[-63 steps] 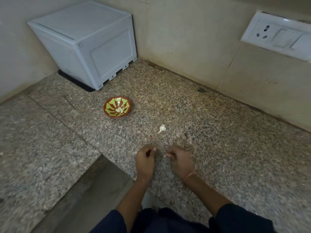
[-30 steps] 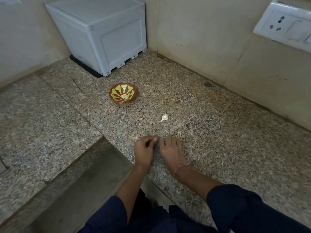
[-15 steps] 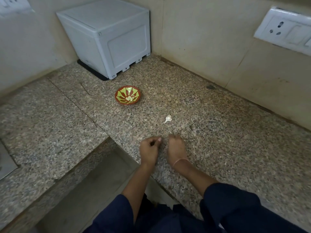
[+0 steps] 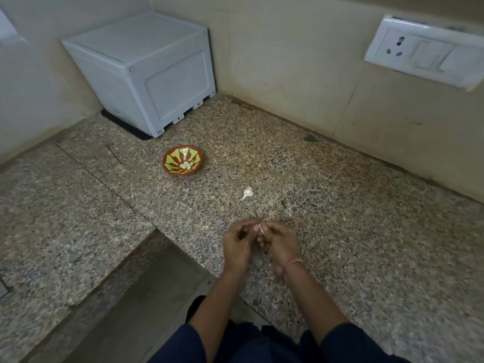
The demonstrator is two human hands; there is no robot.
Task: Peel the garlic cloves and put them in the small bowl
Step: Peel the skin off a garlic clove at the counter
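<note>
A small red bowl [image 4: 169, 159] with a yellow-green pattern stands on the granite counter, with peeled garlic cloves [image 4: 186, 165] lying in its middle. One unpeeled white clove [image 4: 247, 192] lies loose on the counter between the bowl and my hands. Near the counter's front edge my left hand [image 4: 237, 243] and my right hand [image 4: 280, 242] meet fingertip to fingertip. Together they pinch a small pale garlic clove [image 4: 261, 228] with a thin strip of skin hanging from it. Most of that clove is hidden by my fingers.
A white plastic box [image 4: 146, 72] stands in the back left corner on a black mat. A wall socket plate [image 4: 424, 52] hangs on the right wall. The counter [image 4: 340, 205] steps down at the front left beside my left arm.
My hands have lifted slightly and come together; earlier they rested apart on the counter. A small clove now shows between the fingertips. The loose clove and the bowl have not moved.
</note>
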